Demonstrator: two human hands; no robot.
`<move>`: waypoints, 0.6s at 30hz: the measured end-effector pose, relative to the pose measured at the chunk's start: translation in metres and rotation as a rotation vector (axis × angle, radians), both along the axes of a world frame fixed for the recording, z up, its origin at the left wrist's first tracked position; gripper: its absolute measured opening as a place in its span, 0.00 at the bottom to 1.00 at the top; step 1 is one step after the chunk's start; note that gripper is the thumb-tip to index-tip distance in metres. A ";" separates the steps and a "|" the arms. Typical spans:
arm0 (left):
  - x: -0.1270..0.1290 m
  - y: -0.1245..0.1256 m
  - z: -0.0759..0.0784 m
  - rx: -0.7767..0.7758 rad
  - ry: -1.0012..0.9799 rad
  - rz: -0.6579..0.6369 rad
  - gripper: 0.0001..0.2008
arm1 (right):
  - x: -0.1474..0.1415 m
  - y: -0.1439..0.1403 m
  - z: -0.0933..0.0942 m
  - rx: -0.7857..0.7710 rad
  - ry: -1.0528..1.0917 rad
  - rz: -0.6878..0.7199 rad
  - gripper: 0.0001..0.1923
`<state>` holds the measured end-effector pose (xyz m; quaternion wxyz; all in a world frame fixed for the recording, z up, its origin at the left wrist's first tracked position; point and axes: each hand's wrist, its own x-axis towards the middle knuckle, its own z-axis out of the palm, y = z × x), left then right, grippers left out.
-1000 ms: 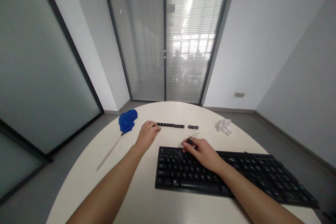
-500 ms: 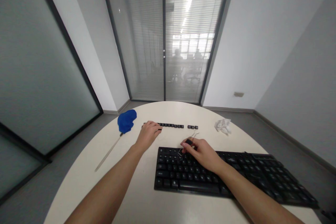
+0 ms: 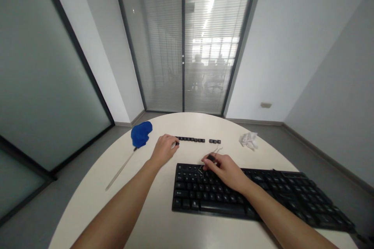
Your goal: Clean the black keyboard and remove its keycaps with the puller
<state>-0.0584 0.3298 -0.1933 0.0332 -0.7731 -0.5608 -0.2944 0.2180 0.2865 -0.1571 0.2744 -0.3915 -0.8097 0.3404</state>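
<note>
A black keyboard (image 3: pixel 263 196) lies on a round white table (image 3: pixel 152 218). Behind it, loose black keycaps (image 3: pixel 191 139) stand in a row, with a short group of keycaps (image 3: pixel 214 141) to their right. My left hand (image 3: pixel 163 149) rests at the left end of the row, its fingertips pinching one keycap there. My right hand (image 3: pixel 224 169) sits over the keyboard's top left keys and grips a black binder clip (image 3: pixel 210 157), whose wire arms point down at the keys and up behind the fingers.
A blue cloth-like lump (image 3: pixel 141 133) lies at the table's far left, with a thin pale stick (image 3: pixel 119 169) running from it toward the near left edge. A crumpled white tissue (image 3: pixel 249 140) sits at the far right. Glass doors with blinds stand beyond.
My left hand has drawn back slightly toward me and lifted its fingertips at the row's left end. My right hand has stayed put on the keyboard.
</note>
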 end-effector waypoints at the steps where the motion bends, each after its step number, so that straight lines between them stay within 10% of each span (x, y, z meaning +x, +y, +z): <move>1: 0.000 0.000 0.000 0.000 0.001 0.005 0.08 | 0.000 0.000 0.000 0.000 0.001 -0.001 0.17; 18: -0.004 0.003 -0.005 0.007 -0.024 -0.033 0.14 | 0.000 0.000 0.000 -0.014 0.015 -0.002 0.17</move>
